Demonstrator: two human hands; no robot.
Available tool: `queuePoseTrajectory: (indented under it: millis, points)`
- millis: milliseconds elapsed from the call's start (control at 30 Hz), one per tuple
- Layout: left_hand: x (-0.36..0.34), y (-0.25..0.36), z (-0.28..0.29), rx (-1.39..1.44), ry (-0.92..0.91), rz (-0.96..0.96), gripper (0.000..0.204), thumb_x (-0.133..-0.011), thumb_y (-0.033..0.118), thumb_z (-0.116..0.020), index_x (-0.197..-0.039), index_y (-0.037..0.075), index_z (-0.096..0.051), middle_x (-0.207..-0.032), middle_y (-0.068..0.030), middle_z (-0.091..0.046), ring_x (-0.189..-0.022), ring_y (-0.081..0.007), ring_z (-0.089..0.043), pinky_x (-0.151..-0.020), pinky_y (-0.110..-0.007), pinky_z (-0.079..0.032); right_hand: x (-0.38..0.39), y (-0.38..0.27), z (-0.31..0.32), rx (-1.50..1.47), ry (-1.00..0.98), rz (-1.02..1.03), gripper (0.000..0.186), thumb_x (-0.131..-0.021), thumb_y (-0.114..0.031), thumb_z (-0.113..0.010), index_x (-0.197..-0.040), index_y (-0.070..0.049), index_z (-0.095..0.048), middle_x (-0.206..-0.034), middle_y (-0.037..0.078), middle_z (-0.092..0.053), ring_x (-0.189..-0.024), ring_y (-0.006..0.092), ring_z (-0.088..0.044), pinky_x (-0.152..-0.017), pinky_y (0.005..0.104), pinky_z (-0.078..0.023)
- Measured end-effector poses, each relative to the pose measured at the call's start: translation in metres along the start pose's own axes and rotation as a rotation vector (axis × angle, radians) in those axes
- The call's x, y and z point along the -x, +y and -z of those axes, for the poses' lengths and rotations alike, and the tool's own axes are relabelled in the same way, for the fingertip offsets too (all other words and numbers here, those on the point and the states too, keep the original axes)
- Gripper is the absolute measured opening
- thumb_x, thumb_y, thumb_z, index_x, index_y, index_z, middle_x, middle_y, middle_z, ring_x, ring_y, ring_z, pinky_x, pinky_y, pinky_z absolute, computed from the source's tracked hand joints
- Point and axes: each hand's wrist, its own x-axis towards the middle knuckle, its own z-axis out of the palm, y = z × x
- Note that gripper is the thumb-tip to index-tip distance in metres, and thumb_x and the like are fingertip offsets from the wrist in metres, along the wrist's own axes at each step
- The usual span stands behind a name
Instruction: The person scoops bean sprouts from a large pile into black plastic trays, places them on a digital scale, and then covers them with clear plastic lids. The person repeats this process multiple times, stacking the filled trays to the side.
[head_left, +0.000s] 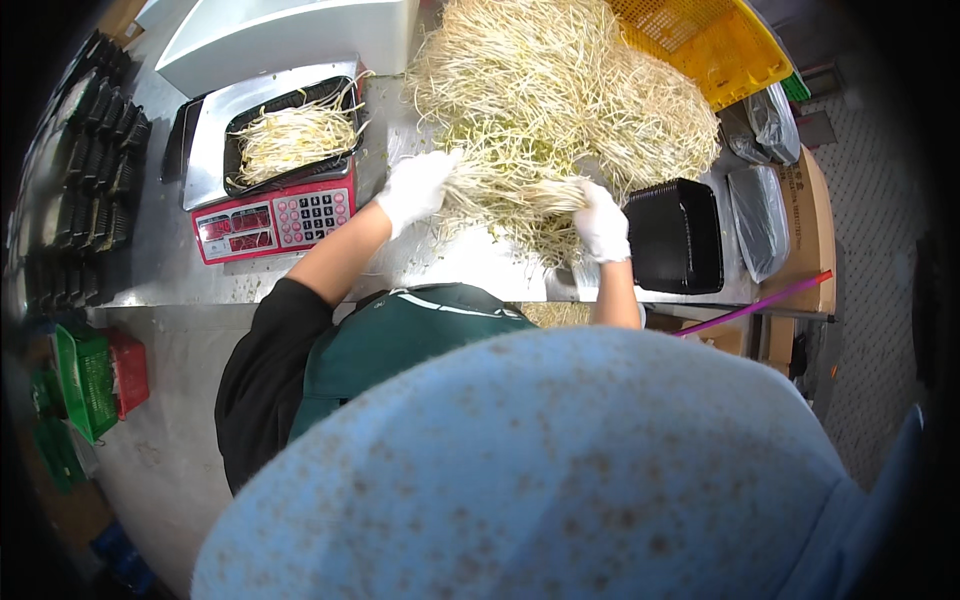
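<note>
A big heap of bean sprouts [540, 80] spreads over the metal table. At its near edge, my left hand [416, 190], in a white glove, is closed round the left end of a loose bundle of sprouts. My right hand [602, 225], gloved too, grips the bundle's right end. Left of my left hand is a red scale [275, 222] with a metal pan; on it sits a black tray [237, 180] filled with sprouts, some hanging over its rim. Beside my right hand lies a black plastic tray [675, 238], with no sprouts visible in it.
Stacked black trays [85, 190] stand at the far left. A white bin [290, 45] is behind the scale, a yellow crate [710, 50] at the back right. Plastic bags [760, 215] and a cardboard box [812, 225] flank the right edge. Green baskets [85, 375] are on the floor.
</note>
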Motion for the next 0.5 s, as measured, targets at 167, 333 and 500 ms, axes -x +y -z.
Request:
queuePoseTrajectory:
  millis: [167, 333, 500]
  points:
    - [0.033, 0.011, -0.017, 0.024, 0.179, -0.370, 0.071, -0.070, 0.003, -0.063, -0.138, 0.010, -0.043, -0.128, -0.0153, -0.056, -0.115, -0.0314, -0.055, -0.101, -0.045, -0.040, -0.009, -0.040, 0.015, -0.775, -0.110, -0.167, 0.039, -0.088, 0.004, -0.046, -0.124, -0.003, -0.059, -0.124, 0.007, -0.063, -0.112, 0.0140, -0.060, -0.080, 0.0244, -0.052]
    - [0.044, 0.015, -0.006, -0.192, -0.061, -0.083, 0.102, -0.061, 0.022, -0.083, -0.147, 0.012, -0.029, -0.145, -0.0124, -0.039, -0.134, -0.0289, -0.037, -0.111, -0.053, -0.023, -0.010, -0.029, -0.019, -0.283, -0.286, 0.193, 0.084, -0.065, -0.010, -0.084, -0.138, 0.001, -0.043, -0.138, 0.018, -0.050, -0.127, 0.0269, -0.048, -0.109, 0.0353, -0.034]
    - [0.060, -0.003, -0.016, -0.170, -0.062, 0.045, 0.115, -0.061, 0.042, -0.084, -0.147, 0.002, -0.020, -0.144, -0.0161, -0.038, -0.131, -0.0284, -0.040, -0.109, -0.052, -0.025, 0.003, -0.053, -0.019, -0.445, -0.024, 0.189, 0.111, -0.058, -0.046, -0.086, -0.143, 0.001, -0.034, -0.146, 0.024, -0.036, -0.138, 0.0348, -0.032, -0.114, 0.0416, -0.024]
